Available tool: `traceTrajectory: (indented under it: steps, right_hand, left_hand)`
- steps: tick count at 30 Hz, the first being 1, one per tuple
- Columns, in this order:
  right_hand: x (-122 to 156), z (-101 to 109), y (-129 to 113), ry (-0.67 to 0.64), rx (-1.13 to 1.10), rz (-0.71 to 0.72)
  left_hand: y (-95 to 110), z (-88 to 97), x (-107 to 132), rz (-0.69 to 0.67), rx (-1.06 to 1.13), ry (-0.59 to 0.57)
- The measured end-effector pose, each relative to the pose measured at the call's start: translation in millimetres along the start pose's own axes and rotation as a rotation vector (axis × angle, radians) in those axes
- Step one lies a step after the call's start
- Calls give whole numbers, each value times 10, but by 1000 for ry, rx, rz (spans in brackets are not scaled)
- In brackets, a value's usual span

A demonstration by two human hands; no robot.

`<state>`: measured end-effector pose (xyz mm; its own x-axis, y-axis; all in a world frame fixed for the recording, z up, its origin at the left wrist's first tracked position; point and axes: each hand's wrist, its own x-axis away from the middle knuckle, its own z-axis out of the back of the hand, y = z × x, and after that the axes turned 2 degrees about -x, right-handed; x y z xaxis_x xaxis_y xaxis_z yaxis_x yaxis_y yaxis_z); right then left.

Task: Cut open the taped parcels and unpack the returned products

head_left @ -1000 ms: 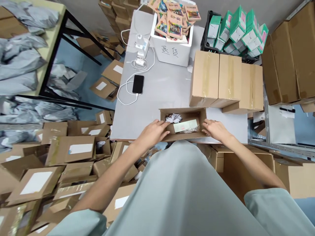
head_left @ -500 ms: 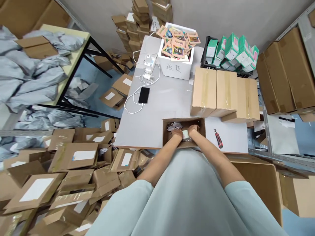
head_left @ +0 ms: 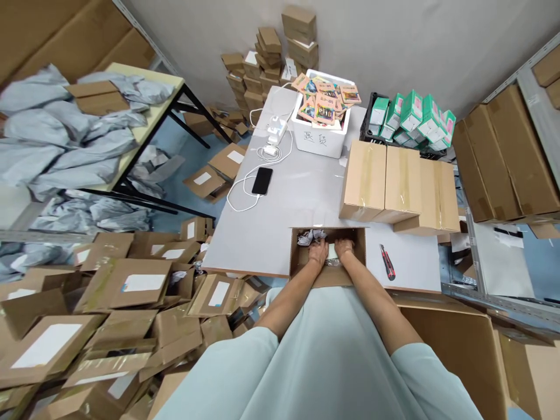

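Both hands are down inside an open cardboard box at the table's front edge. Between them lies a pale, whitish-green packet with clear wrap at its near end. My left hand is closed against the packet's left side, fingers curled downward. On the opposite side my right hand is closed against it too, its fingertips partly hidden. Crumpled paper fills the box's far left corner, just beyond my left hand. A red and black utility knife rests on the table to the right.
Closed cartons stand at the table's right. Behind are a black crate of green-white boxes and a white foam bin of packets. A phone with cables lies left. Opened cartons cover the floor at left.
The view has tilted upward, so the table and box sit lower in the picture. Both hands remain inside the box, around the pale packet.
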<state>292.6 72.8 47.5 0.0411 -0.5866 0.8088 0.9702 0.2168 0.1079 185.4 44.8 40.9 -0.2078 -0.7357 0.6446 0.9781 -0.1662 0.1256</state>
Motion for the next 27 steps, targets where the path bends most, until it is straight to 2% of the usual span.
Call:
traceTrajectory:
  steps: [5, 8, 11, 15, 18, 21, 24, 27]
  right_hand:
    - [213, 256, 4, 22, -4, -21]
    - [457, 470, 20, 102, 2, -16]
    - [866, 632, 133, 243, -1, 39]
    - [1499, 739, 492, 398, -60, 107]
    - [1850, 745, 819, 562, -377, 252]
    - [2032, 690, 988, 699, -739, 378]
    - [2069, 586, 888, 691, -1164, 390]
    - [2019, 472, 588, 556, -1595, 413]
  left_hand:
    - [-72, 325, 89, -56, 40, 12]
    - [-195, 541, 258, -103, 66, 65]
    - [-389, 755, 539, -149, 98, 148]
    - [-700, 1076, 1013, -305, 242, 294]
    - [-906, 1331, 1350, -470, 456, 420]
    - [-1089, 1511, 1564, -530, 734, 496]
    - [-1232, 1556, 1612, -558, 1062, 527]
    - [-1262, 1509, 1555, -625, 1306, 455]
